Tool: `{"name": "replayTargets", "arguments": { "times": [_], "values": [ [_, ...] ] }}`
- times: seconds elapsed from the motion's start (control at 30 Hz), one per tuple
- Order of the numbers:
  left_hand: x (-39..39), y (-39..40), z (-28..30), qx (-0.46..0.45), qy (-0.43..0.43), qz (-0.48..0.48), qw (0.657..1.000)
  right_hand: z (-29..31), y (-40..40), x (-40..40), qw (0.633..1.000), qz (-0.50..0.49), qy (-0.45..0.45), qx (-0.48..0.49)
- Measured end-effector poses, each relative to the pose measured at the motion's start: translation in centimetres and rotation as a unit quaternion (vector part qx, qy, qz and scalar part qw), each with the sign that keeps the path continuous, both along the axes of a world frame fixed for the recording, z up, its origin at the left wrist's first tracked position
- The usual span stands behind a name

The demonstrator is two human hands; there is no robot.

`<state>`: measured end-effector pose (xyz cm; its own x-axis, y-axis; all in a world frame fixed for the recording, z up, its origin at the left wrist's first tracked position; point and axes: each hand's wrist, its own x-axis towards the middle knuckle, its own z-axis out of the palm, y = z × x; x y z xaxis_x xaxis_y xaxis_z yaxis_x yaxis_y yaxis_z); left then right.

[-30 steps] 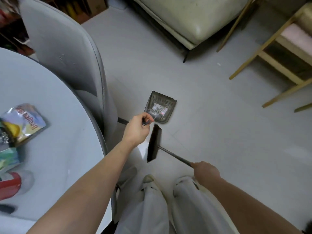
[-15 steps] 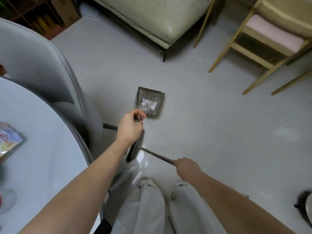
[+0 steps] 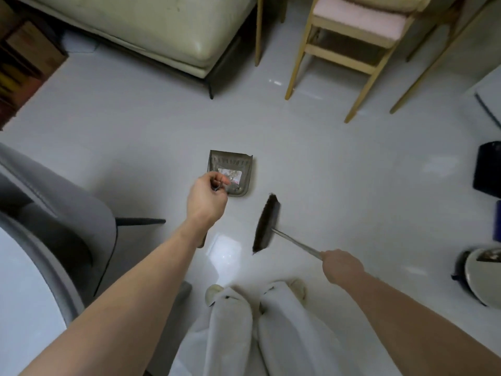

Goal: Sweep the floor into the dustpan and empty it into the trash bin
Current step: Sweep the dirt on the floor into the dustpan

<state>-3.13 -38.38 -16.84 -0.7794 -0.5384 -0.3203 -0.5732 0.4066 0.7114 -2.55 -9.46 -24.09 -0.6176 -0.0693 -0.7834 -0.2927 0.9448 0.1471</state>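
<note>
A grey dustpan (image 3: 235, 165) with scraps of paper and wrapper in it sits over the pale floor at centre. My left hand (image 3: 207, 198) grips the top of its upright handle. To the right, my right hand (image 3: 342, 265) holds the metal handle of a broom, whose dark brush head (image 3: 266, 223) stands near the floor beside the dustpan. A white trash bin (image 3: 481, 278) with an open top sits at the right edge.
A grey chair (image 3: 54, 213) and a white round table (image 3: 24, 308) fill the left. A cream sofa (image 3: 151, 25) and a wooden stool with a pink cushion (image 3: 352, 31) stand at the back. Dark containers (image 3: 488, 169) are at the right edge.
The view has swung right, bringing the bin into sight. The broom head has moved from behind my left hand out to the right of the dustpan.
</note>
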Motion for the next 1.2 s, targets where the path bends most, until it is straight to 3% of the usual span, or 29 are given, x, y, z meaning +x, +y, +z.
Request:
{"name": "replayTargets", "arguments": {
  "times": [0.3, 0.57, 0.83, 1.03, 1.2],
  "values": [
    [-7.2, 12.5, 0.7, -0.034, 0.0, -0.046, 0.998, 3.4, 13.8, -1.5, 0.992, -0.121, 0.013, 0.042],
    [-13.1, 13.6, 0.7, 0.017, 0.042, -0.009, 0.999, 4.9, 17.9, -4.3, 0.974, -0.223, 0.022, 0.033],
    [-19.6, 8.8, -0.5, 0.032, 0.009, 0.035, 0.999, 3.3, 9.1, -13.4, 0.974, -0.219, 0.037, -0.041],
    [-26.4, 0.1, -0.6, 0.088, -0.015, 0.106, 0.99, 2.4, -2.5, -24.6, 0.976, -0.184, 0.085, -0.081],
    [-31.6, -5.7, -0.5, 0.114, -0.022, 0.147, 0.982, -0.4, -12.1, -32.9, 0.962, -0.225, 0.097, -0.12]
  ]
}}
